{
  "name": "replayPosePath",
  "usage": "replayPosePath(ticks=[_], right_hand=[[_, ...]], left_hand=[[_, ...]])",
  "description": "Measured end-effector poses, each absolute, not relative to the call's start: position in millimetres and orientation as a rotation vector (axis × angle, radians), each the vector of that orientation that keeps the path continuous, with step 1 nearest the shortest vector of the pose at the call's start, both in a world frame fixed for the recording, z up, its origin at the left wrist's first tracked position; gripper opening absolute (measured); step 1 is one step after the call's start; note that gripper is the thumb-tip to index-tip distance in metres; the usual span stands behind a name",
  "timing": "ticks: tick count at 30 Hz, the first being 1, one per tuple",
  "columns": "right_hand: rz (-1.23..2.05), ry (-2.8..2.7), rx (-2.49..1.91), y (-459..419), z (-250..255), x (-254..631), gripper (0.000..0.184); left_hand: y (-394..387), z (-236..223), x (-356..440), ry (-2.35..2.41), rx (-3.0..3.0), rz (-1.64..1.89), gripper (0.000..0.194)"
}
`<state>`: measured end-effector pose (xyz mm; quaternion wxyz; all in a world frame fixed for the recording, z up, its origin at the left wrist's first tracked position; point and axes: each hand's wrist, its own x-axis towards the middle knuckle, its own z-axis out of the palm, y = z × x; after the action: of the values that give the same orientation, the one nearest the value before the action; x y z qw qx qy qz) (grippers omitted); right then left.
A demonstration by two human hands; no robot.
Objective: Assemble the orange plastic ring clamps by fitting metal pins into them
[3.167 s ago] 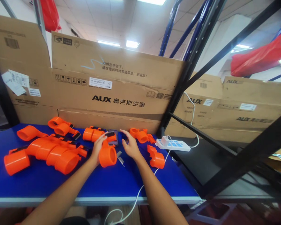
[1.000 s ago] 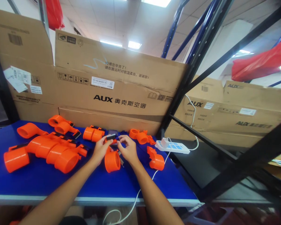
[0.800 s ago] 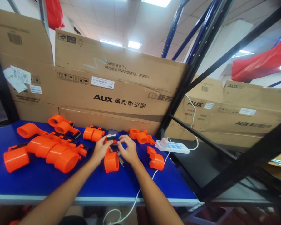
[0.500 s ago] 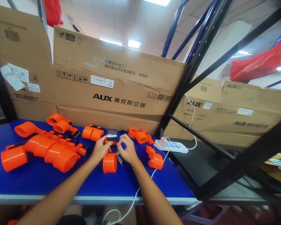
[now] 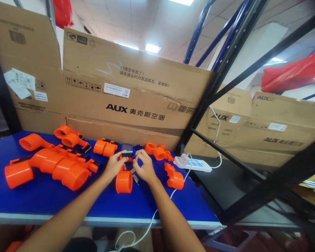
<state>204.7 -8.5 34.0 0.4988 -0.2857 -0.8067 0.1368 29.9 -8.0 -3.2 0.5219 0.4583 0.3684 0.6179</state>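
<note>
My left hand (image 5: 113,166) is closed around the arm of an orange tape dispenser (image 5: 124,182). The dispenser's wide ring hangs toward me, and its dark, shiny end points away above my thumb. My right hand (image 5: 145,167) is at the right side of that end, thumb and forefinger curled together in a pinch. Anything between those fingertips is too small to make out. Thin metal strips (image 5: 135,179) lie on the blue tabletop (image 5: 99,203), partly behind my right hand. Just beyond the held dispenser is a small dark rectangular box (image 5: 127,147).
Several orange tape dispensers (image 5: 59,167) with black ends are grouped at the left. More orange dispensers (image 5: 175,179) lie at the right, near a white power strip (image 5: 196,164) whose cable crosses the table. A large cardboard box (image 5: 136,94) walls the back; a black rack post (image 5: 199,105) stands right.
My right hand, earlier spread and apart from the dispenser, has come in beside its end and closed to a pinch. The dispenser has turned slightly in my left hand. The view has shifted a little.
</note>
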Motion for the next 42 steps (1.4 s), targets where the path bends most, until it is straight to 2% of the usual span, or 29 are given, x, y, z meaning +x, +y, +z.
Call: replayPosePath(ticks=[15,23,42], right_hand=[[0.376,-2.01,-0.678,-7,35,207,0.013],[0.439,-1.988,-0.716,-1,31,209,0.014],[0.668,-2.034,-0.74,2,25,215,0.012]], left_hand=[[-10,-3,31,0.796,0.904,1.404,0.034],[-9,-7,31,0.822,1.067,1.385,0.048],[-10,-6,31,0.911,1.167,1.422,0.047]])
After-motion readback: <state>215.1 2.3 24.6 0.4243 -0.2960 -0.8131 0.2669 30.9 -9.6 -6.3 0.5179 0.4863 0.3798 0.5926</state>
